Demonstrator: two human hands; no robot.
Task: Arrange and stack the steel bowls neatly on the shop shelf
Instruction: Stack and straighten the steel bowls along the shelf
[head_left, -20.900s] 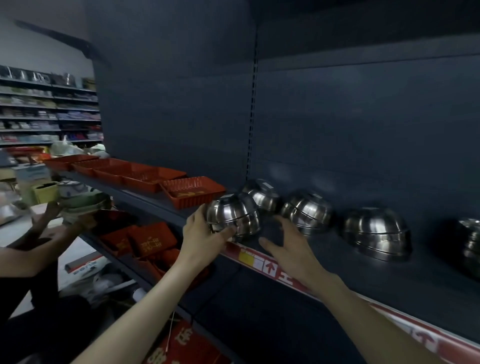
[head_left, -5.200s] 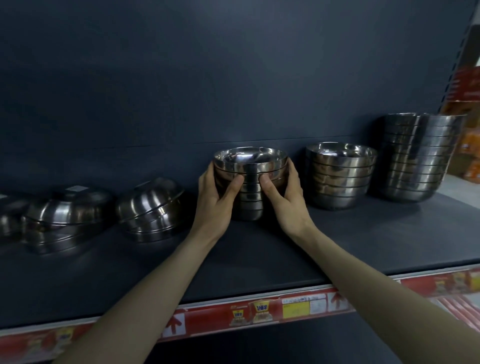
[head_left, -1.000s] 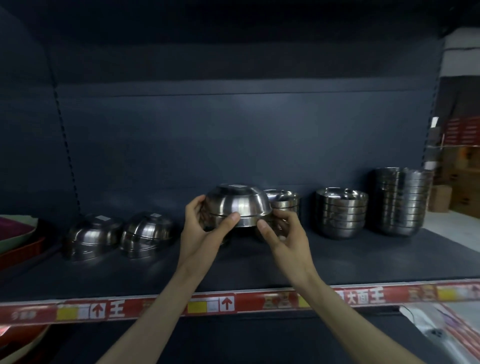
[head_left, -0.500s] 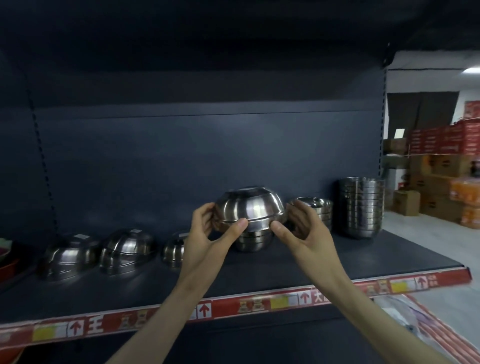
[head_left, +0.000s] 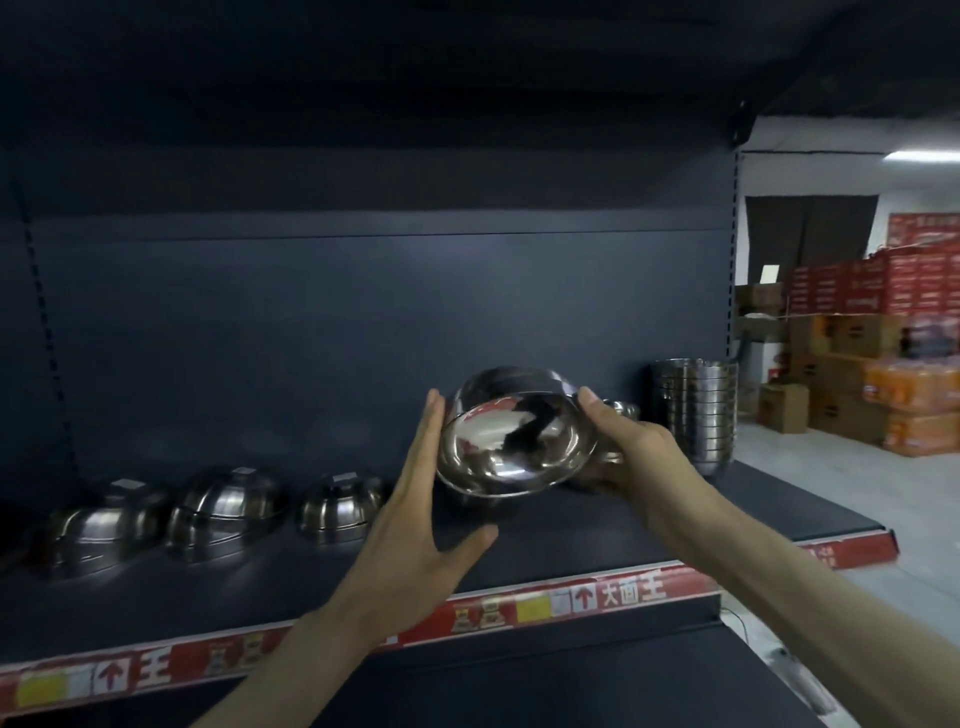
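A steel bowl (head_left: 514, 441) hangs above the dark shelf (head_left: 597, 525), tilted with its shiny inside facing me. My right hand (head_left: 628, 447) grips its right rim. My left hand (head_left: 421, 519) is flat against its left rim, fingers spread. Three piles of upside-down bowls sit to the left: a small pile (head_left: 340, 506), a larger pile (head_left: 226, 506) and a third pile (head_left: 104, 525). A tall upright bowl stack (head_left: 693, 413) stands at the shelf's right end. A shorter stack behind my right hand is mostly hidden.
A red price strip (head_left: 571, 597) runs along the shelf's front edge, with a lower dark shelf (head_left: 519, 686) beneath. The shelf's dark back panel rises behind the bowls. Stacked cartons (head_left: 872, 374) fill the floor at the far right.
The bowl has turned from upside down to tilted with its inside toward me. My left hand has loosened from a grip to a flat hold. The view shifted right.
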